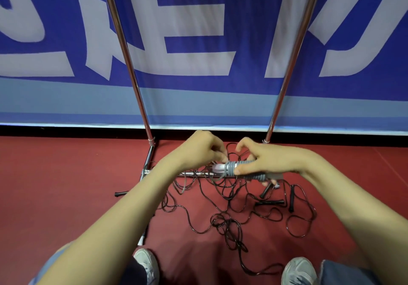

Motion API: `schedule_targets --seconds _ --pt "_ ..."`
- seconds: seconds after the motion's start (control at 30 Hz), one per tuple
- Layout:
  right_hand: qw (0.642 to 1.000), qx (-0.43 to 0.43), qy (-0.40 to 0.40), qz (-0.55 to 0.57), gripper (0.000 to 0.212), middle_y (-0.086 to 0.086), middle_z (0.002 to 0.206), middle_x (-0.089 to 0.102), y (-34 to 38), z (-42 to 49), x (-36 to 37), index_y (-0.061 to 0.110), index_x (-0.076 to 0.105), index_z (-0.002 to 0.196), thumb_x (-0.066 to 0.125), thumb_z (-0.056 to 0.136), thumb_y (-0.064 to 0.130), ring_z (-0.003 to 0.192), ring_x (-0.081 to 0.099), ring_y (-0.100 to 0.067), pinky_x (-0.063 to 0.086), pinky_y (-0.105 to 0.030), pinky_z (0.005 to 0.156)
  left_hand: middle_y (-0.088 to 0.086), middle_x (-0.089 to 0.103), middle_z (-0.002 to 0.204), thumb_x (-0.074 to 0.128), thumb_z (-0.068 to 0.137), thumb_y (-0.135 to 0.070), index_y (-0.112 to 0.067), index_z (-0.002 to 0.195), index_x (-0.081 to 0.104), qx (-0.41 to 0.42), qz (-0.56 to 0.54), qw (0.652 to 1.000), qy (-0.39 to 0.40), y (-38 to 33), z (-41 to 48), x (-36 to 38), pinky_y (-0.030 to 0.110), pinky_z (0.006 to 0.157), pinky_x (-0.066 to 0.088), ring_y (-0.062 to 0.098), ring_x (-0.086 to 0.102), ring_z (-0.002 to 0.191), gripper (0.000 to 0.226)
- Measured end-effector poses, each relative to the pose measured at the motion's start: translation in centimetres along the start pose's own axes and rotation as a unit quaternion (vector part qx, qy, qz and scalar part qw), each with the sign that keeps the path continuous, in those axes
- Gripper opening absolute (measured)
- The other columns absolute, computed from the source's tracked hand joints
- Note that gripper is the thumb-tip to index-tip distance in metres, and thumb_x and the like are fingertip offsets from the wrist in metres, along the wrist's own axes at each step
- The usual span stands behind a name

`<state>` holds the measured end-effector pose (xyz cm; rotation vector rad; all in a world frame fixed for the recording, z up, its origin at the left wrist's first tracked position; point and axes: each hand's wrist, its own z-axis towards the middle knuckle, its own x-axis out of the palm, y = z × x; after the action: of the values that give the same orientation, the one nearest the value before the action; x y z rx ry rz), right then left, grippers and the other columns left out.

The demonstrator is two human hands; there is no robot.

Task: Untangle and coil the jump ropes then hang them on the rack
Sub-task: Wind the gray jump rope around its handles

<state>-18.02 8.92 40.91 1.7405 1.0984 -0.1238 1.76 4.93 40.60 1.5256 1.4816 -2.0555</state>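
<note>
The thumb (239, 171) of the right hand (267, 161) is pressed along a grey jump rope (230, 168), which is wound in tight turns round its own pale handles and is gripped as a short horizontal bundle; the fingers are curled over its far side. The fingertips (223, 158) of the left hand (203, 149) are bent inward and pinched at the bundle's left end, though exactly what is pinched cannot be told. The bundle is held just above the chrome base bar (191, 174) of the rack (123, 48), whose two uprights are seen rising out of view. Below and beyond the hands, thin black jump ropes (223, 198) are spread in a loose tangle on the floor (66, 185), with several black handles (269, 202) lying to the right and one (120, 193) lying apart at the left. The floor is a dull red, matte sports surface. Behind the rack, a blue banner (198, 30) with large white lettering and a paler lower band is stretched down almost to the floor. Two grey-white shoes (146, 262) are visible at the lower edge.
</note>
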Motion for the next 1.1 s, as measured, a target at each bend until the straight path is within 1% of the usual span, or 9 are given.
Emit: schedule_targets --seconds 0.07,0.17,0.3,0.37,0.43,0.6,0.8,0.93,1.1 --pt "0.995 -0.008 -0.064 -0.081 0.05 -0.011 0.077 0.062 -0.4 0.5 0.1 0.035 0.033 0.131 0.059 0.09 0.045 0.053 0.057 -0.018 0.049 -0.034 0.053 0.0 0.07 0.075 0.067 0.086 -0.016 -0.013 0.089 0.074 -0.011 0.019 0.998 -0.059 -0.5 -0.1 1.0 0.028 0.072 0.049 0.009 0.061 0.069 0.009" --pt "0.967 -0.047 -0.177 -0.175 0.046 0.009 0.077 0.058 -0.9 1.3 0.3 0.053 0.031 0.138 0.044 0.094 0.05 0.06 0.051 -0.007 0.045 -0.032 0.066 0.002 0.07 0.092 0.064 0.09 -0.015 -0.012 0.103 0.075 -0.008 -0.009 0.984 -0.18 -0.9 0.0 1.6 0.024 0.079 0.045 0.015 0.062 0.083 0.017" --pt "0.944 -0.087 -0.315 -0.046 0.038 0.003 0.089 0.063 -1.2 2.0 -0.4 0.051 0.041 0.132 0.049 0.095 0.045 0.066 0.058 -0.017 0.053 -0.039 0.074 -0.002 0.07 0.089 0.063 0.091 -0.011 -0.013 0.115 0.071 0.016 -0.084 0.955 -0.283 -1.6 0.1 2.0 0.005 0.073 0.037 0.005 0.055 0.073 0.025" --pt "0.94 -0.119 -0.318 0.027 0.032 -0.005 0.082 0.064 -1.1 1.8 -0.6 0.051 0.046 0.124 0.053 0.095 0.04 0.06 0.062 -0.023 0.053 -0.037 0.062 -0.012 0.072 0.083 0.061 0.093 -0.014 -0.017 0.116 0.07 -0.006 -0.175 0.939 -0.295 -1.7 0.0 2.2 0.008 0.068 0.038 0.009 0.057 0.071 0.025" --pt "0.939 -0.154 -0.285 0.118 0.032 -0.006 0.072 0.059 -0.9 1.7 -0.7 0.047 0.05 0.124 0.056 0.096 0.033 0.053 0.059 -0.024 0.049 -0.031 0.047 -0.013 0.065 0.063 0.06 0.094 -0.014 -0.025 0.115 0.069 -0.018 -0.251 0.917 -0.31 -1.6 0.0 2.3 0.012 0.061 0.038 0.006 0.05 0.055 0.025" --pt "0.936 -0.169 -0.272 0.149 0.044 0.009 0.064 0.056 -1.0 1.7 -0.5 0.053 0.042 0.134 0.054 0.097 0.032 0.053 0.057 -0.02 0.047 -0.031 0.045 -0.012 0.06 0.057 0.06 0.094 -0.013 -0.026 0.11 0.069 -0.013 -0.365 0.887 -0.281 -1.8 -0.2 2.9 0.015 0.061 0.041 0.003 0.048 0.056 0.023" --pt "0.926 -0.172 -0.304 0.146 0.029 0.001 0.068 0.055 -1.2 1.2 -0.6 0.049 0.052 0.119 0.054 0.097 0.03 0.051 0.058 -0.023 0.046 -0.034 0.046 -0.005 0.057 0.058 0.059 0.094 -0.015 -0.024 0.119 0.066 -0.004 -0.422 0.88 -0.219 -2.5 -0.6 3.3 0.012 0.052 0.038 0.005 0.049 0.052 0.027" --pt "0.917 -0.171 -0.32 0.166 0.027 0.005 0.073 0.059 -0.7 1.1 -1.2 0.047 0.052 0.117 0.054 0.097 0.029 0.05 0.059 -0.022 0.044 -0.027 0.042 0.0 0.062 0.077 0.059 0.095 -0.019 -0.017 0.122 0.059 -0.043 -0.473 0.859 -0.192 -2.3 -0.3 2.7 0.021 0.053 0.038 0.008 0.046 0.051 0.027" --pt "0.92 -0.165 -0.315 0.165 0.03 -0.007 0.087 0.063 -0.8 1.0 -1.3 0.048 0.051 0.12 0.054 0.097 0.029 0.052 0.06 -0.02 0.046 -0.028 0.043 -0.004 0.057 0.068 0.051 0.098 -0.023 -0.006 0.104 0.069 -0.059 -0.414 0.903 -0.094 -0.3 -0.4 0.4 0.021 0.056 0.031 0.007 0.041 0.054 0.025"
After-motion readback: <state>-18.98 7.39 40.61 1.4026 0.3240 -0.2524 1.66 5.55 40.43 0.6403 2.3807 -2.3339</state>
